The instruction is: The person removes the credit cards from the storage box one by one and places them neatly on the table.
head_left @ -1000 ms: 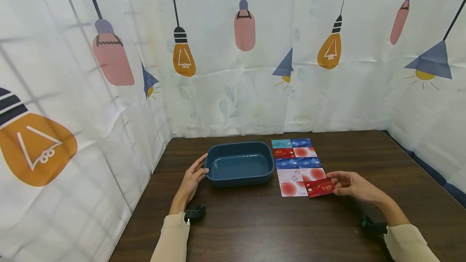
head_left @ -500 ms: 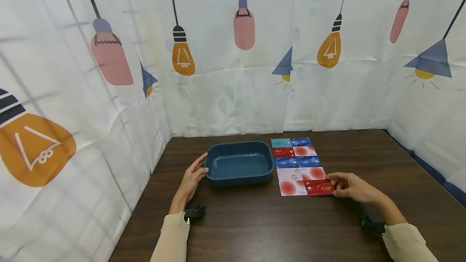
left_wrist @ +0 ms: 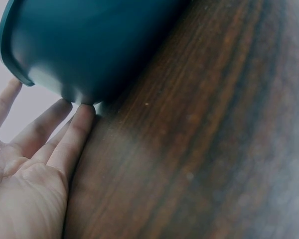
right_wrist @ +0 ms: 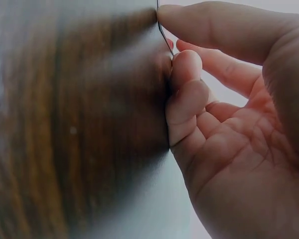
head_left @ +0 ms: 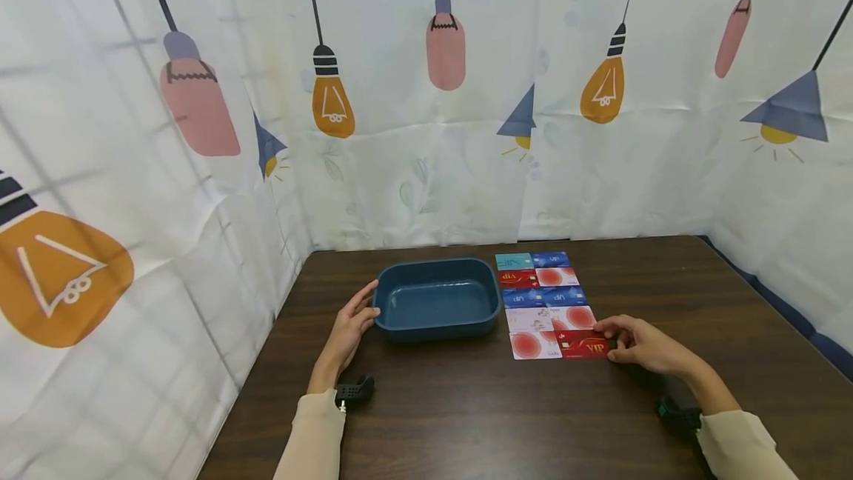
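Note:
A red VIP card (head_left: 583,344) lies flat at the near right corner of a two-column block of cards. My right hand (head_left: 643,344) holds this card at its right edge, thumb at the near corner and index finger at the far one. In the right wrist view, the other fingers of the right hand (right_wrist: 229,114) are curled down against the tabletop. Along the left end of the blue rectangular dish (head_left: 440,328), my left hand (head_left: 346,332) rests with fingers spread. The left wrist view has its extended fingertips touching the dish's outer wall (left_wrist: 104,45).
Left and far of the red VIP card lie a pink-circle card (head_left: 535,345), blue cards (head_left: 523,298), a teal card (head_left: 514,261) and several others. All rest on a dark wooden table (head_left: 453,421). A curtain printed with lamps (head_left: 413,169) stands behind the table.
The red VIP card was tilted one second ago; it has turned into line with the card beside it, my right hand moving slightly with it. The left hand stays at the dish.

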A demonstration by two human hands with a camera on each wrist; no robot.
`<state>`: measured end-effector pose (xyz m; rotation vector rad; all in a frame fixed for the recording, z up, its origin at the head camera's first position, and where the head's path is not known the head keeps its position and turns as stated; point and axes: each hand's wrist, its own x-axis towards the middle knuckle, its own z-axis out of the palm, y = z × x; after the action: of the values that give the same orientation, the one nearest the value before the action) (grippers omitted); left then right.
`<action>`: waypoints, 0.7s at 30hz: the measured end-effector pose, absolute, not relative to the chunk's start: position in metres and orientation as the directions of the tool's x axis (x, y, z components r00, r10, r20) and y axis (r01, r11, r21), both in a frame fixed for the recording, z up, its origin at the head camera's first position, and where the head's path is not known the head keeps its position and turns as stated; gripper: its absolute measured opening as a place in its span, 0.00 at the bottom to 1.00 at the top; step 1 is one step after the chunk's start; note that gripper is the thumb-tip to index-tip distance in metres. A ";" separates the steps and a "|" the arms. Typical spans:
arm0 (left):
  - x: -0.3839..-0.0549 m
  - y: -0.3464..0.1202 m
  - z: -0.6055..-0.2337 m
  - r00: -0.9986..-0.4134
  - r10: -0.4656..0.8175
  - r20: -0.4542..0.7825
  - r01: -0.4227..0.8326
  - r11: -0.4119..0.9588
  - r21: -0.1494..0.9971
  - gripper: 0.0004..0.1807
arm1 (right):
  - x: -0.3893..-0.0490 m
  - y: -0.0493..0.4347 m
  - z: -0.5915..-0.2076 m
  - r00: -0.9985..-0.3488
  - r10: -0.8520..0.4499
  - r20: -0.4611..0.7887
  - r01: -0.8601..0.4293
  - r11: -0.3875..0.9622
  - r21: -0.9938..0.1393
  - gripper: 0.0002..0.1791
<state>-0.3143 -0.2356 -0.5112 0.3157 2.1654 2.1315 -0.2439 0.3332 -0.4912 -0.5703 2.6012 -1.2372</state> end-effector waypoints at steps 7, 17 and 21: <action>-0.312 -0.238 -0.509 -0.975 0.208 0.079 0.091 0.046 0.995 0.33 | -0.243 0.331 -0.491 -0.907 -0.420 -0.007 -0.269 0.594 -0.758 0.25; -0.311 -0.238 -0.514 -0.976 0.207 0.060 0.072 0.050 0.996 0.33 | -0.240 0.331 -0.495 -0.916 -0.400 -0.038 -0.233 0.606 -0.761 0.25; -0.313 -0.236 -0.512 -0.976 0.206 0.074 0.085 0.047 0.995 0.33 | -0.242 0.330 -0.491 -0.919 -0.394 -0.033 -0.237 0.615 -0.752 0.25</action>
<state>-0.3129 -0.2359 -0.5117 0.3079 2.2072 2.0876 -0.2416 0.3302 -0.4913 -0.5223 2.6436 -1.1891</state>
